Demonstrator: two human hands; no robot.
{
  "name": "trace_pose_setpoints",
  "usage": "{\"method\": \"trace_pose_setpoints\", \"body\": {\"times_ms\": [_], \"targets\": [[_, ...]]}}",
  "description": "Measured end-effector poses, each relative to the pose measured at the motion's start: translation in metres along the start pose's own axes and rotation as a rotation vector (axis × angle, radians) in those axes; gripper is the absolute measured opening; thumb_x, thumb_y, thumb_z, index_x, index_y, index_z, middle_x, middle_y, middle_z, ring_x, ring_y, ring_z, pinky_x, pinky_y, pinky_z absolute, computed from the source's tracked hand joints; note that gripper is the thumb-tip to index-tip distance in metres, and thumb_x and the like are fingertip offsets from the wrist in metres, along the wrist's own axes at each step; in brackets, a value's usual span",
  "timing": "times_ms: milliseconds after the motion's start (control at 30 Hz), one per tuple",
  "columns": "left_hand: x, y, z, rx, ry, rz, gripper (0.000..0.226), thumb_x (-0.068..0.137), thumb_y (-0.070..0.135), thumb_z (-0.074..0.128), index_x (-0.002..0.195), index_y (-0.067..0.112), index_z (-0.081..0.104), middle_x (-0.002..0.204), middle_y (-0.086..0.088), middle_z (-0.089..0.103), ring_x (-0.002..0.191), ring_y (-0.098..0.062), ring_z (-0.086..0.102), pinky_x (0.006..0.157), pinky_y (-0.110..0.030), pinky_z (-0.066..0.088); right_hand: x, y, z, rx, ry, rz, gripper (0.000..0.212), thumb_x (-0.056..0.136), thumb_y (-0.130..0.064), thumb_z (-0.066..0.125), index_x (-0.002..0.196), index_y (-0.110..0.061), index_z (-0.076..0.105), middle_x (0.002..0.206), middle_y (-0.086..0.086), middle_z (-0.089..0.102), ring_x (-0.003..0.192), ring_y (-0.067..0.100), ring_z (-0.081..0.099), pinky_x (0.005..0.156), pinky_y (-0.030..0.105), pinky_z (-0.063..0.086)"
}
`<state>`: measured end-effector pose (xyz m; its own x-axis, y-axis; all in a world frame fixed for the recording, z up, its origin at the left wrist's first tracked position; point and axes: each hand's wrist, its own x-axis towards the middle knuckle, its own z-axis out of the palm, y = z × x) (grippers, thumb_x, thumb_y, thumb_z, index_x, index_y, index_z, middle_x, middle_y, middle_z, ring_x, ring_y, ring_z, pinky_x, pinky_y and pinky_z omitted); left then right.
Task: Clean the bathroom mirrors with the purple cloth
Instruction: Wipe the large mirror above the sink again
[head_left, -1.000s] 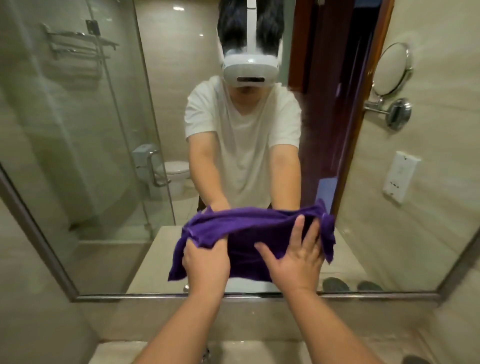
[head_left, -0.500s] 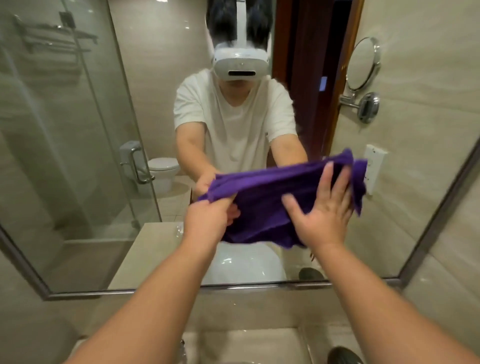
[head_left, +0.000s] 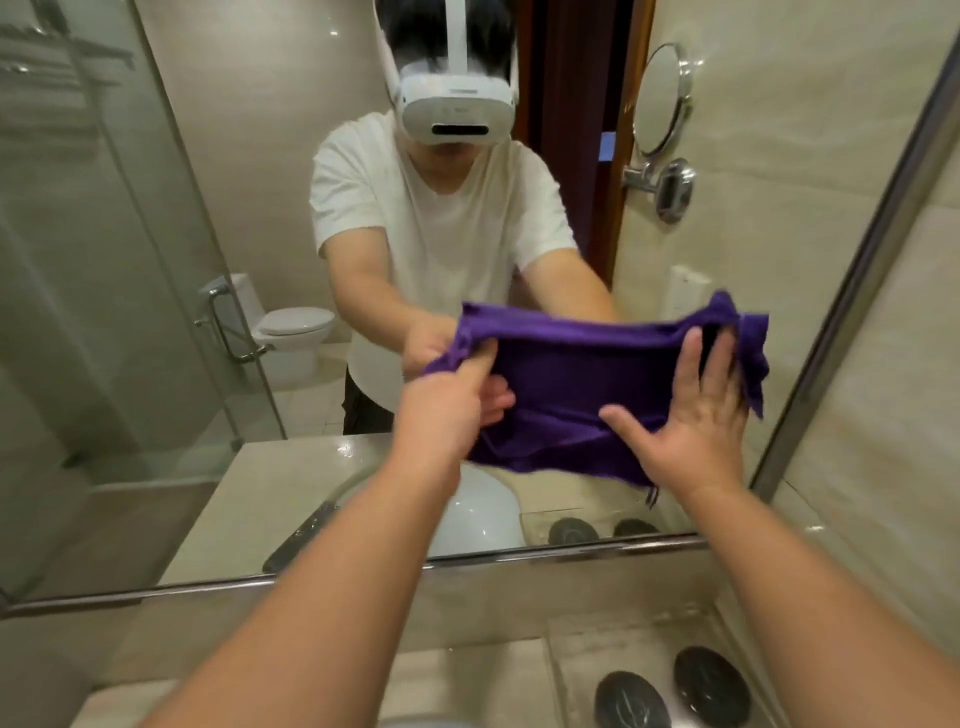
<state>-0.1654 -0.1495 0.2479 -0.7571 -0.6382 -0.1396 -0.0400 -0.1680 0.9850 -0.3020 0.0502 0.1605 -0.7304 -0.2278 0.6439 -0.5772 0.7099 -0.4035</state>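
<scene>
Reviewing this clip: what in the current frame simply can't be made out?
All in the head view:
- The mirror glass under the purple cloth is covered by it, so its cleanliness is unknown.
- The fingertips of the left hand are buried in the cloth's fold.
- The mirror's top and left edges are cut off by the frame.
- The dark ovals at bottom right are too unclear to identify.
- The reflected towel rack is blurred.

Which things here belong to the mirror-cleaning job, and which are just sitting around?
In the job: purple cloth, gripped by the left hand and pressed flat by the right hand; wall mirror; round mirror, seen reflected.
Lying about: two dark oval items in the clear tray; toilet, seen reflected.
</scene>
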Motion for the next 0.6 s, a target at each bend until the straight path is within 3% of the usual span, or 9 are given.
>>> {"method": "trace_pose_setpoints", "body": {"times_ms": [33,100,167,267,333,433,500,600], "targets": [[0.003,-0.024,0.006,0.012,0.004,-0.004,0.042,0.087,0.050,0.069,0.078,0.009,0.072,0.067,-0.002,0.075,0.057,-0.012,0.072,0.047,-0.019,0.053,-0.018,0.014,0.011,-0.010,-0.061,0.059,0.112,0.068,-0.099,0.022,0.152,-0.042,-0.024,0.149,-0.017,-0.048,0.151,0.035,0.005,0.119,0.051,0.010],[0.005,-0.072,0.013,0.082,-0.028,-0.043,0.042,0.089,0.050,0.068,0.074,0.011,0.073,0.072,-0.002,0.076,0.071,-0.017,0.075,0.073,-0.032,0.061,-0.051,0.041,0.031,-0.045,-0.202,0.178,0.113,0.066,-0.101,0.019,0.148,-0.043,-0.033,0.142,-0.014,-0.055,0.152,0.037,0.005,0.121,0.052,0.011],[0.005,-0.115,0.016,0.133,-0.059,-0.122,0.043,0.091,0.052,0.064,0.075,0.013,0.075,0.075,-0.001,0.077,0.078,-0.016,0.075,0.088,-0.038,0.056,-0.080,0.062,0.045,-0.081,-0.331,0.255,0.112,0.064,-0.101,0.016,0.141,-0.044,-0.042,0.140,-0.011,-0.055,0.152,0.036,0.006,0.121,0.051,0.015],[0.002,-0.146,0.017,0.170,-0.068,-0.167,0.044,0.091,0.053,0.061,0.075,0.016,0.078,0.077,0.004,0.077,0.080,-0.011,0.074,0.075,-0.029,0.051,-0.101,0.079,0.046,-0.071,-0.431,0.288,0.115,0.058,-0.105,0.010,0.140,-0.044,-0.043,0.141,-0.012,-0.056,0.153,0.032,0.007,0.120,0.048,0.018],[0.001,-0.142,0.019,0.174,-0.049,-0.159,0.043,0.092,0.053,0.060,0.077,0.016,0.077,0.076,0.004,0.077,0.075,-0.008,0.074,0.070,-0.027,0.050,-0.098,0.078,0.036,-0.016,-0.446,0.281,0.118,0.060,-0.103,0.024,0.142,-0.047,-0.039,0.141,-0.019,-0.056,0.153,0.032,0.006,0.119,0.050,0.019],[0.001,-0.102,0.031,0.089,-0.039,-0.072,0.043,0.096,0.045,0.060,0.077,0.008,0.072,0.068,0.001,0.075,0.064,-0.011,0.073,0.061,-0.023,0.056,-0.066,0.063,0.011,0.076,-0.326,0.259,0.125,0.059,-0.094,0.047,0.142,-0.052,-0.036,0.144,-0.021,-0.052,0.154,0.032,-0.001,0.120,0.055,0.014],[-0.001,-0.058,0.046,0.037,-0.031,-0.027,0.045,0.096,0.046,0.058,0.077,0.007,0.070,0.066,-0.001,0.074,0.055,-0.011,0.071,0.045,-0.017,0.049,-0.023,0.048,-0.019,0.113,-0.211,0.199,0.128,0.057,-0.096,0.051,0.143,-0.053,-0.033,0.155,-0.013,-0.041,0.154,0.031,-0.005,0.120,0.054,0.008],[-0.008,0.016,0.064,-0.017,-0.043,0.042,0.049,0.098,0.050,0.053,0.095,0.005,0.072,0.083,-0.008,0.075,0.048,-0.008,0.067,0.033,-0.014,0.041,0.050,0.029,-0.074,0.112,-0.055,0.028,0.129,0.053,-0.099,0.050,0.147,-0.054,-0.025,0.165,-0.007,-0.023,0.153,0.033,-0.003,0.117,0.050,0.005]]}}
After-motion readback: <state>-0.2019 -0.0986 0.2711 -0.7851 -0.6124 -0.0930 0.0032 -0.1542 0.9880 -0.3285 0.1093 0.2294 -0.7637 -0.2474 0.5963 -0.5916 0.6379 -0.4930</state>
